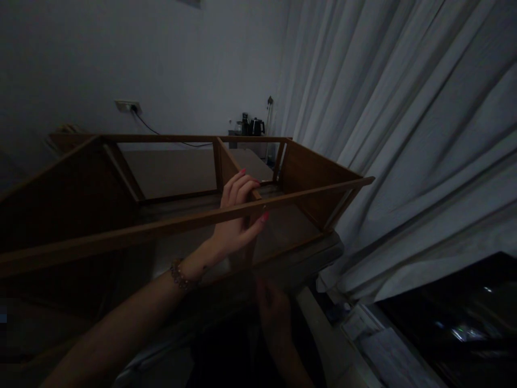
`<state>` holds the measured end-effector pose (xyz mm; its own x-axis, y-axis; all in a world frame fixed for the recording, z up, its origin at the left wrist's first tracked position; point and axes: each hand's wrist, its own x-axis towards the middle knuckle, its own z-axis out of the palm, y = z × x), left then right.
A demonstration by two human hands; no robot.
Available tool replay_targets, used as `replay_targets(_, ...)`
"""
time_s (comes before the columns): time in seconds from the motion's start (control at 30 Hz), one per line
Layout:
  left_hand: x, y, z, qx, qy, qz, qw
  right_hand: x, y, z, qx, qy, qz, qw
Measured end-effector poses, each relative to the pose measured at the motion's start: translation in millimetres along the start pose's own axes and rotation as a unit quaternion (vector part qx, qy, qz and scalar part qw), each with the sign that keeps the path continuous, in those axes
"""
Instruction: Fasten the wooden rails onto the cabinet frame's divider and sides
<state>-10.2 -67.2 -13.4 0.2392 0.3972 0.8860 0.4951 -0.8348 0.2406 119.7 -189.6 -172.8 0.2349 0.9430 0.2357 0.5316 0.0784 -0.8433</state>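
The near rail [315, 194] of the wooden frame [181, 222] is clasped by the left hand [231, 233] where the middle divider [232, 157] meets it, with the fingers bent over the top and the thumb set against the near side. The right hand [275, 310] is held low on the near side, apart from the rail; in the dimness it cannot be told whether anything is gripped there. The frame is stretched from left to right across the scene, with the wall [189, 64] on the far side and the curtain [407, 145] on the right. Stiffness is to be expected from the wood, and bulk more than great weight, since much of it is open. The smooth finish could prove a little slippery. The joint at the divider is judged a sound hold; long unsupported rail stretches might flex if pulled.
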Motion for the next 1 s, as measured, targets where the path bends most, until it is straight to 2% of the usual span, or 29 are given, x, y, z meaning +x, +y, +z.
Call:
replay_targets(0.1, -0.1, 0.0, 0.4, 0.001, -0.001, -0.004, 1.0, -0.2, 7.1, 1.3, -0.063, 0.093, -0.116, 0.987)
replay_targets(0.17, -0.1, 0.1, 0.3, 0.002, -0.004, -0.006, 1.0, -1.1, 10.6, 1.3, -0.077, 0.103, -0.172, 0.977)
replay_targets(0.37, 0.2, 0.3, -0.7, -0.004, -0.003, 0.001, 1.0, 0.5, 22.1, -10.9, -0.076, -0.022, -0.273, 0.959)
replay_targets(0.5, 0.4, 0.1, -0.5, -0.003, -0.004, -0.001, 1.0, 7.4, 30.2, -15.5, -0.044, -0.035, -0.294, 0.954)
replay_targets(0.67, 0.5, 1.3, -0.7, -0.002, -0.006, -0.005, 1.0, 9.0, 28.4, -4.4, -0.01, 0.005, -0.254, 0.967)
replay_targets(0.83, 0.6, 1.9, -1.6, -0.001, -0.012, -0.007, 1.0, 4.3, 14.0, 10.9, 0.028, 0.078, -0.164, 0.983)
replay_targets(0.93, 0.7, 1.9, -2.1, -0.002, -0.012, -0.007, 1.0, 1.3, -1.1, 13.7, 0.115, 0.083, -0.045, 0.989)
replay_targets(1.0, 1.1, 2.2, -2.6, -0.001, -0.012, -0.008, 1.0, 0.0, -10.2, 12.4, 0.206, 0.063, 0.056, 0.975)
